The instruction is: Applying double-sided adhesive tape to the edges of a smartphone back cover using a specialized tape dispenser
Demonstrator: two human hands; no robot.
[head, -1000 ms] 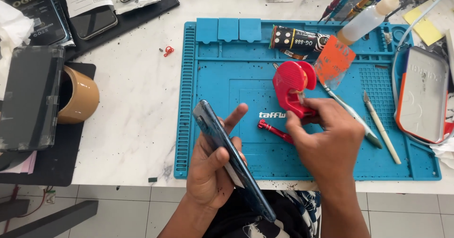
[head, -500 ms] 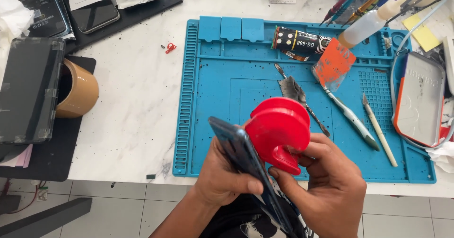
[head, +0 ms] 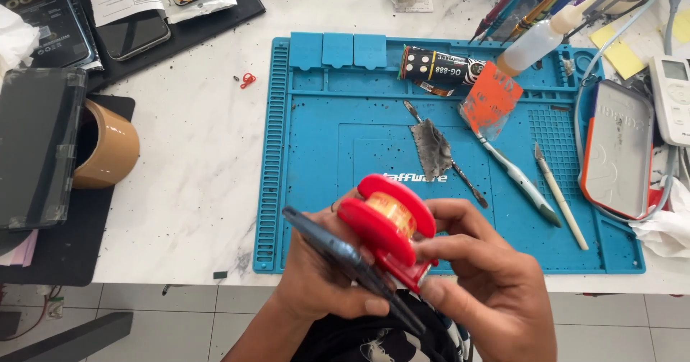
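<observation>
Bright, even daylight fills the view, and shadows are soft and short. The white marble bench (head: 194, 153) reads almost washed out left of the blue mat (head: 323, 189), with mild glare on the metal tin (head: 618, 153) to its right. Focus is sharp throughout; straight mat edges bow slightly near the frame edges.
</observation>
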